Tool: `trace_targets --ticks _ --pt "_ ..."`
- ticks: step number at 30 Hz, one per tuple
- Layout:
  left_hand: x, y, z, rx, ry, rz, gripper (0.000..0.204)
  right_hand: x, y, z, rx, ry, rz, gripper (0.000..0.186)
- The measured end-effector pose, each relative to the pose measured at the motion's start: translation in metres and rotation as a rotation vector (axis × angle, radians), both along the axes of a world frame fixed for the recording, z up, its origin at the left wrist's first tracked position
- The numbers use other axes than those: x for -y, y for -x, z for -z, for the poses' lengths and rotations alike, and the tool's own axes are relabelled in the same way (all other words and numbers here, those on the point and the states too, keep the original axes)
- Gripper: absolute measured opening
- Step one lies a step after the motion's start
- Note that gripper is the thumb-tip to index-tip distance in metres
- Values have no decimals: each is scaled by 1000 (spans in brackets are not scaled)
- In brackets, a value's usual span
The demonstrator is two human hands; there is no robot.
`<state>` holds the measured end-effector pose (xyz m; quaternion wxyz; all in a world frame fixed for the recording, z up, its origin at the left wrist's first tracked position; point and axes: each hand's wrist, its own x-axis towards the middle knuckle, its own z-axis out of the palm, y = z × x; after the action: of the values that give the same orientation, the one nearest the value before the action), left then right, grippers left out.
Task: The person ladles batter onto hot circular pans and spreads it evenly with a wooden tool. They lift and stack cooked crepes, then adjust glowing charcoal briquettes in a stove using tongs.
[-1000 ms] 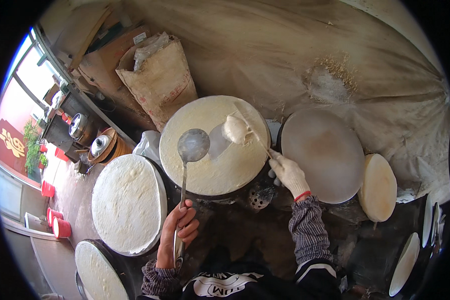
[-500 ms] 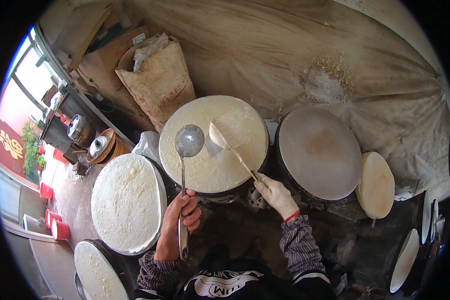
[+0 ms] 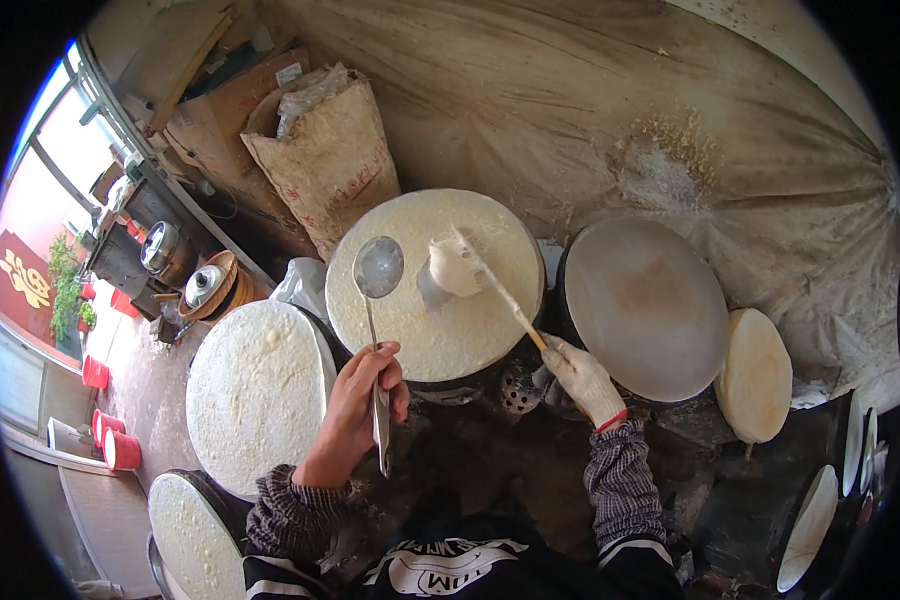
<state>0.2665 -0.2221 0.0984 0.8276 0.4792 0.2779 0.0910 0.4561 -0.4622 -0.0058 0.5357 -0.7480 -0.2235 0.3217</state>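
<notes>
My bare left hand (image 3: 355, 405) is closed around the handle of a metal ladle (image 3: 379, 266), whose round bowl hangs above the left part of the middle griddle. A thin, pale yellow sheet of batter (image 3: 390, 325) covers that griddle. In my right hand (image 3: 582, 378), which wears a whitish knit glove with a red cuff edge, is the wooden handle of a batter spreader (image 3: 459, 268). Its pale blade lies over the middle of the sheet, tilted. Whether the blade touches the batter I cannot tell. Beside it shows a small greyish patch.
Left of the middle griddle is a white batter-covered round (image 3: 260, 390), with another (image 3: 195, 540) lower left. A bare grey griddle (image 3: 645, 310) and a stack of flat rounds (image 3: 755, 375) stand right. Behind are a paper sack (image 3: 325, 160) and a draped brown sheet (image 3: 530, 110).
The spreader has turned, its blade now more to the right and broader in view. My left hand and the ladle have risen slightly. The whole view has shifted a little.
</notes>
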Motion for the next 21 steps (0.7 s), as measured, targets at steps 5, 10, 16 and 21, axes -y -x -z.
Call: trace_targets --ticks 5,10,16,21 --pt "-4 -16 -7 -21 8 11 26 4 16 3 55 94 -103 53" --pt "-11 -20 -5 -23 11 9 24 -12 -9 -33 -33 169 -61 50" --pt "-11 -19 -13 -25 59 27 23 -1 -12 2 87 126 -233 51" --pt "-12 -19 -9 -47 65 64 24 9 4 5 -197 78 -114 52"
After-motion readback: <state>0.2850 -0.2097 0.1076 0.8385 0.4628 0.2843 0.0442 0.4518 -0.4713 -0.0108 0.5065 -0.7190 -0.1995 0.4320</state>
